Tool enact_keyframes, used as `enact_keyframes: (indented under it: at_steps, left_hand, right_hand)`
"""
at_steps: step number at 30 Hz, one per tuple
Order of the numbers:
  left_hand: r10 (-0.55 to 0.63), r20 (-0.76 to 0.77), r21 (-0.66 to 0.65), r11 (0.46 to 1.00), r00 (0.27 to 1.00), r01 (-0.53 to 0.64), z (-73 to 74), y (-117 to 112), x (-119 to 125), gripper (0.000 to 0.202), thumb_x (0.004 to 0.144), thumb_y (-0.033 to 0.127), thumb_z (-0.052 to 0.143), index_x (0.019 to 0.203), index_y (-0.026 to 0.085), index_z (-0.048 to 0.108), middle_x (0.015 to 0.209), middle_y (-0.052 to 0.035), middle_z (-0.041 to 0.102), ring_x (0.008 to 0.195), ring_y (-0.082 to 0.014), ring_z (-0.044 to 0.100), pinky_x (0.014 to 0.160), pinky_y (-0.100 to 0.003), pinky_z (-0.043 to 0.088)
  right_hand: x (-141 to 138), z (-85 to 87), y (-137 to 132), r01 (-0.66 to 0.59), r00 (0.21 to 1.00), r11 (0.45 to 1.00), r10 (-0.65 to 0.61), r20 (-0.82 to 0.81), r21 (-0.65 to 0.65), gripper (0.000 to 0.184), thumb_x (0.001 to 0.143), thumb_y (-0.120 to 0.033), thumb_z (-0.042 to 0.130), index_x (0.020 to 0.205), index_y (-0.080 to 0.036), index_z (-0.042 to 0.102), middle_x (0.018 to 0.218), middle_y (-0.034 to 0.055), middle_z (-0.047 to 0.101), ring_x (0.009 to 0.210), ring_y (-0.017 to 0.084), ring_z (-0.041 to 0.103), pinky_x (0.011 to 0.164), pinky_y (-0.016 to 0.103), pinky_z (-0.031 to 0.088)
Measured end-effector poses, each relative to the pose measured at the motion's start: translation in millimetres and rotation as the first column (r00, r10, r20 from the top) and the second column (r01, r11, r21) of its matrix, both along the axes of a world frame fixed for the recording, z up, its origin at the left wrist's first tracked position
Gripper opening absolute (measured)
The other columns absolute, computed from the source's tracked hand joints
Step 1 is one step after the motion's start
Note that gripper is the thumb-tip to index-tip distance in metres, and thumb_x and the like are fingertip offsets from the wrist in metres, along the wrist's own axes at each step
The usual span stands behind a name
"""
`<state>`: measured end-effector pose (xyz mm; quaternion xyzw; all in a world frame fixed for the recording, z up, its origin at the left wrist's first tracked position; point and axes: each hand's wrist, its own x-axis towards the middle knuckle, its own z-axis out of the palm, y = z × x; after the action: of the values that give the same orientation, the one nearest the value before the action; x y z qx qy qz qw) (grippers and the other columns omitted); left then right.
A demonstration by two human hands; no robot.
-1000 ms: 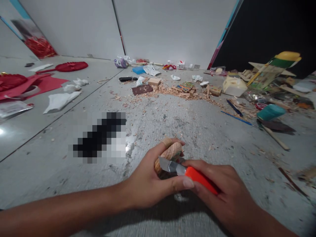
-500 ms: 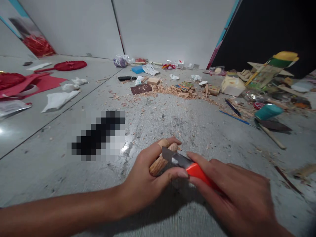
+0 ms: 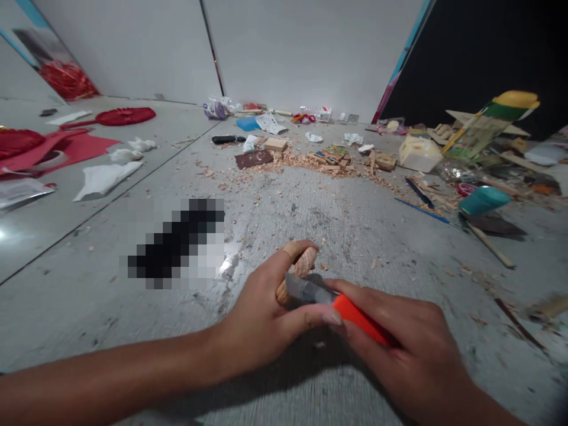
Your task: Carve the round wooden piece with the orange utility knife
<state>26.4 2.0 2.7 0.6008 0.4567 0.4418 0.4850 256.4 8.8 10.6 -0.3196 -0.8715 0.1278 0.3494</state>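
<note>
My left hand [image 3: 266,316] is wrapped round a short pale wooden piece [image 3: 302,267], holding it just above the grey floor; a bandage shows on the index finger. My right hand [image 3: 408,349] grips an orange-handled knife [image 3: 355,313]. Its steel blade [image 3: 306,290] lies against the near side of the wood, with my left thumb pressed by the blade's base. Most of the wood is hidden behind my fingers.
Wood shavings [image 3: 310,163] and small blocks litter the floor further back. A teal cup [image 3: 483,201], sticks and craft clutter lie at the right. Red paper [image 3: 66,148] and white tissues [image 3: 104,177] lie at the left. A blurred dark patch [image 3: 177,245] sits left of my hands.
The wooden piece has been turned in my left hand, and the blade has shifted back and forth across it. Both hands stay in about the same place.
</note>
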Motion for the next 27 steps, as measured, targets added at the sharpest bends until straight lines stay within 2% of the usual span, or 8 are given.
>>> enact_keyframes:
  at_steps: [2, 4, 8, 11, 17, 20, 24, 27]
  left_hand:
    - [0.051, -0.009, -0.015, 0.999, 0.999, -0.052, -0.5, -1.1, 1.6, 0.064, 0.089, 0.052, 0.089, 0.139, 0.023, 0.062, 0.117, -0.0065, 0.070, 0.106, -0.0276, 0.065, 0.096, -0.040, 0.050]
    - [0.059, 0.042, -0.022, 0.998, 0.997, -0.058, -0.8, -2.3, 2.9, 0.057, 0.093, 0.052, 0.086, 0.137, 0.024, 0.063, 0.114, -0.0050, 0.069, 0.103, -0.0256, 0.065, 0.095, -0.039, 0.049]
    - [-0.052, 0.180, -0.017, 0.998, 0.982, 0.056, -0.7, -3.4, 3.0, 0.075, 0.087, 0.056, 0.091, 0.145, 0.025, 0.056, 0.115, -0.0046, 0.063, 0.099, -0.0234, 0.061, 0.088, -0.035, 0.050]
    - [-0.102, 0.180, 0.007, 0.995, 0.978, 0.103, -0.2, -2.9, 1.8, 0.084, 0.083, 0.059, 0.094, 0.149, 0.026, 0.053, 0.122, -0.0064, 0.059, 0.104, -0.0251, 0.059, 0.088, -0.035, 0.050]
    - [-0.113, 0.079, 0.038, 0.993, 0.991, 0.110, 1.6, 0.7, -0.4, 0.069, 0.086, 0.057, 0.091, 0.136, 0.023, 0.056, 0.116, -0.0045, 0.055, 0.097, -0.0219, 0.055, 0.085, -0.034, 0.048]
    - [-0.063, 0.031, 0.042, 0.997, 0.998, 0.061, 1.4, 1.4, 0.5, 0.064, 0.086, 0.056, 0.091, 0.129, 0.023, 0.057, 0.113, -0.0034, 0.056, 0.093, -0.0209, 0.054, 0.082, -0.033, 0.047]
    - [0.049, 0.024, 0.049, 0.998, 0.999, -0.050, 0.8, -0.3, 3.3, 0.050, 0.091, 0.052, 0.087, 0.123, 0.025, 0.059, 0.110, -0.0022, 0.060, 0.098, -0.0219, 0.056, 0.088, -0.035, 0.046]
    - [-0.012, 0.129, 0.024, 1.000, 0.992, 0.009, 0.3, -1.1, 2.7, 0.047, 0.093, 0.051, 0.086, 0.124, 0.026, 0.060, 0.105, -0.0009, 0.059, 0.097, -0.0210, 0.058, 0.086, -0.033, 0.046]
  right_hand:
    - [3.4, 0.4, -0.3, 0.065, 0.996, 0.994, -0.070, 0.048, 0.093, 0.030, 0.112, -0.027, 0.065, 0.141, -0.022, 0.067, 0.112, 0.0059, 0.088, 0.079, 0.020, 0.085, 0.067, 0.029, 0.066]
    - [5.8, 2.3, -0.4, 0.101, 0.992, 0.986, -0.110, 0.059, 0.135, 0.029, 0.113, -0.030, 0.063, 0.140, -0.021, 0.068, 0.106, 0.0056, 0.088, 0.074, 0.020, 0.084, 0.063, 0.029, 0.065]
    - [4.3, 5.9, 0.2, 0.015, 1.000, 1.000, -0.015, -0.022, 0.022, 0.025, 0.112, -0.032, 0.062, 0.134, -0.023, 0.071, 0.115, 0.0043, 0.088, 0.089, 0.019, 0.087, 0.076, 0.026, 0.069]
    - [0.7, 5.7, 0.7, -0.022, 0.998, 0.999, 0.020, -0.056, -0.042, 0.025, 0.112, -0.033, 0.062, 0.130, -0.021, 0.074, 0.115, 0.0046, 0.088, 0.094, 0.020, 0.087, 0.082, 0.025, 0.070]
    - [-1.8, 4.0, 0.3, -0.049, 0.996, 0.990, 0.038, -0.082, -0.132, 0.024, 0.111, -0.032, 0.061, 0.126, -0.020, 0.077, 0.114, 0.0057, 0.088, 0.093, 0.019, 0.087, 0.077, 0.022, 0.069]
    - [0.2, 2.4, 0.5, -0.048, 0.997, 0.996, 0.044, -0.062, -0.074, 0.023, 0.112, -0.029, 0.063, 0.130, -0.023, 0.074, 0.119, 0.0051, 0.087, 0.094, 0.019, 0.087, 0.077, 0.024, 0.069]
    - [4.7, 2.5, 1.6, 0.083, 0.996, 0.995, -0.085, 0.025, 0.055, 0.028, 0.112, -0.030, 0.064, 0.139, -0.025, 0.071, 0.110, 0.0046, 0.088, 0.079, 0.021, 0.086, 0.065, 0.029, 0.067]
    - [5.7, 5.5, 3.0, 0.088, 0.996, 0.995, -0.088, 0.001, 0.050, 0.028, 0.111, -0.031, 0.064, 0.137, -0.025, 0.073, 0.112, 0.0050, 0.088, 0.080, 0.021, 0.086, 0.065, 0.029, 0.067]
